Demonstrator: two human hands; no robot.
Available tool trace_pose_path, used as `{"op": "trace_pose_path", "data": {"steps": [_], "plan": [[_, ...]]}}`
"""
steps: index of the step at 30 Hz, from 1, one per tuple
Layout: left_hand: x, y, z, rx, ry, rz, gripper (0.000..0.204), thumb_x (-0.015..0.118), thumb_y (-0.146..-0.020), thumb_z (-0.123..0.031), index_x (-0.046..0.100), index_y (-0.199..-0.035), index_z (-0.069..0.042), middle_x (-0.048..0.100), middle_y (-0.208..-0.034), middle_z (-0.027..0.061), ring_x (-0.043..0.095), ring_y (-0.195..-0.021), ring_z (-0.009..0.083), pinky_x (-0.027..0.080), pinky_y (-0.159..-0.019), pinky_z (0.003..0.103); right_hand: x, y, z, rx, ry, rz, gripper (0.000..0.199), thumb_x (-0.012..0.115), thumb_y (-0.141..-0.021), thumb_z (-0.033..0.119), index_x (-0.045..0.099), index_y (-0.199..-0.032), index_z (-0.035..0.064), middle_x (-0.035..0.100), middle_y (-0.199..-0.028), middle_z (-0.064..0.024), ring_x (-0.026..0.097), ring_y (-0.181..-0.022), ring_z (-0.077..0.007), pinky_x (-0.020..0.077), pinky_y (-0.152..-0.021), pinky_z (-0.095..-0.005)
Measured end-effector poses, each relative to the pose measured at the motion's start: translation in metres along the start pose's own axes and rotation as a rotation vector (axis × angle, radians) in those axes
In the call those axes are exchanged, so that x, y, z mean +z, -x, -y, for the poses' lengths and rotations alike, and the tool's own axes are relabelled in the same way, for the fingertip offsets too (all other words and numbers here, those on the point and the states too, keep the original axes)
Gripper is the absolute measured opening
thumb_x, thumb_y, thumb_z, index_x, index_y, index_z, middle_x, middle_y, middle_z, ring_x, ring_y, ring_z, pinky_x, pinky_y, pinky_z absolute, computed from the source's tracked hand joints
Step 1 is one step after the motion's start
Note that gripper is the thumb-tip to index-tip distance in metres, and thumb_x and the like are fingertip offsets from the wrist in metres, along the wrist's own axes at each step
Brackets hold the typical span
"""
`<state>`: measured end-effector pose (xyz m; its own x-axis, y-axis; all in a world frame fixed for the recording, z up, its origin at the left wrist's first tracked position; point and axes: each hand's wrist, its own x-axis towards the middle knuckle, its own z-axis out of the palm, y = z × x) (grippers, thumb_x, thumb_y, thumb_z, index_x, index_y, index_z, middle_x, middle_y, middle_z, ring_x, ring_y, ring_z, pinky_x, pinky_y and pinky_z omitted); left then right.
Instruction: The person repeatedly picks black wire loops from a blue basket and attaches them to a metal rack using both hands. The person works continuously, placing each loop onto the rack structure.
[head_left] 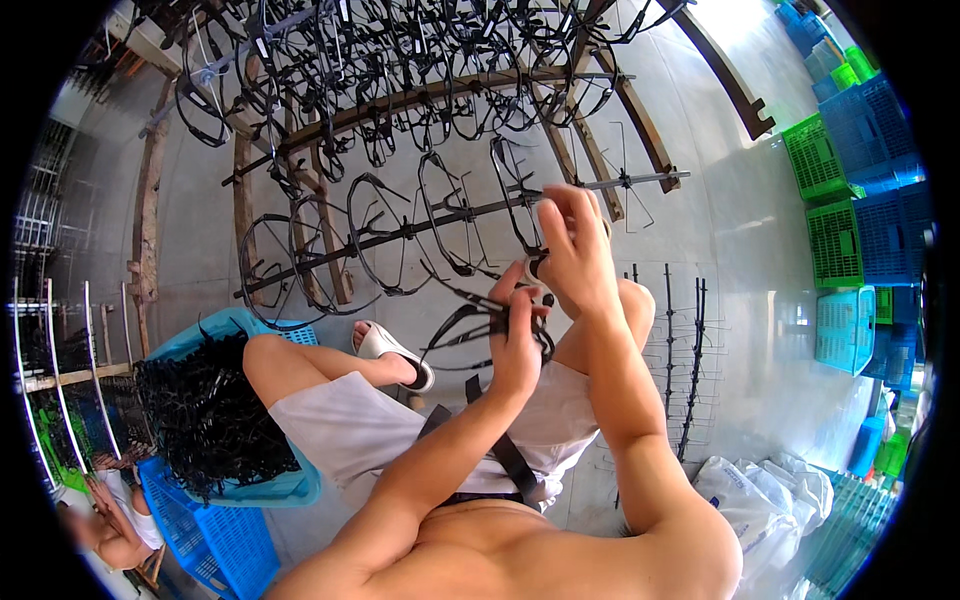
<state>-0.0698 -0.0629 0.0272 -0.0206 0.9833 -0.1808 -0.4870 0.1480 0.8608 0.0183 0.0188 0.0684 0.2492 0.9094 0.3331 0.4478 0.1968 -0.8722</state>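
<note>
My left hand (516, 345) is closed around several black glasses frames (462, 325), their thin arms fanning out to the left. Above it and to its right, my right hand (578, 240) is raised in front of a long rod (400, 233). Its fingers are loosely bent, the thumb stands apart, and nothing shows between them. Just left of these fingers a black frame (503, 190) hangs on the rod. More black frames (365, 235) hang along the rod to the left. Thin wire prongs (626, 180) at the rod's right end carry no frame.
Beyond the rod stands a wooden rack (420, 92) crowded with black frames. At my left knee is a light-blue basket (300, 487) heaped with black pieces. Wire-pronged rods (695, 340) lie right. Green crates (835, 240) and plastic bags (755, 500) line the right; another person (125, 520) sits far left.
</note>
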Motion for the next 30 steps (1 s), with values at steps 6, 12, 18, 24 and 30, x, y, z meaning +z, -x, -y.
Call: {"op": "trace_pose_path", "data": {"steps": [6,12,18,24,30], "plan": [[-0.009,0.028,-0.034,-0.016,0.123,0.1,0.062,0.021,-0.099,-0.049,0.026,-0.144,-0.006,0.033,-0.143,0.0042,0.036,-0.123,0.0161,0.028,-0.104,0.034,-0.052,0.057,0.015,-0.059,-0.47,0.87,0.033,0.063,-0.089,0.021,0.055,-0.111,-0.0016,0.059,-0.094,-0.0087,0.053,-0.078,-0.0172,0.0434,-0.071,-0.0277],[-0.018,0.027,-0.054,-0.355,0.575,0.368,0.049,0.035,-0.098,-0.032,0.042,-0.136,-0.002,0.042,-0.139,0.0111,0.04,-0.125,0.0206,0.028,-0.107,0.035,-0.067,0.065,0.003,0.255,-0.862,1.02,0.036,0.068,-0.084,0.012,0.054,-0.114,-0.0016,0.057,-0.104,-0.0053,0.05,-0.092,-0.0102,0.0433,-0.079,-0.0249],[-0.022,0.026,-0.065,-0.424,0.363,0.291,0.048,0.041,-0.087,-0.02,0.046,-0.131,0.0,0.051,-0.129,0.0133,0.048,-0.115,0.0202,0.036,-0.1,0.035,-0.069,0.073,-0.001,0.546,-0.962,0.75,0.011,0.063,-0.087,0.003,0.054,-0.094,0.0013,0.053,-0.088,0.0007,0.05,-0.078,-0.0062,0.0435,-0.072,-0.0213],[-0.036,0.033,-0.064,-0.471,0.19,0.134,0.03,0.051,-0.087,-0.016,0.059,-0.111,0.0,0.057,-0.094,0.004,0.053,-0.089,0.0129,0.041,-0.084,0.028,-0.075,0.072,0.009,0.445,-0.682,1.019,0.029,0.07,-0.083,0.01,0.055,-0.106,0.0002,0.055,-0.09,0.0003,0.051,-0.077,-0.0078,0.0436,-0.069,-0.0222],[-0.038,0.038,-0.046,-0.186,0.258,0.321,0.015,0.063,-0.087,-0.019,0.056,-0.09,-0.005,0.054,-0.098,0.0007,0.049,-0.093,0.0116,0.037,-0.084,0.026,-0.068,0.073,0.009,0.522,-0.955,0.839,0.03,0.074,-0.076,0.007,0.057,-0.101,0.0019,0.053,-0.1,-0.0009,0.05,-0.091,-0.0111,0.0395,-0.081,-0.0242]]}}
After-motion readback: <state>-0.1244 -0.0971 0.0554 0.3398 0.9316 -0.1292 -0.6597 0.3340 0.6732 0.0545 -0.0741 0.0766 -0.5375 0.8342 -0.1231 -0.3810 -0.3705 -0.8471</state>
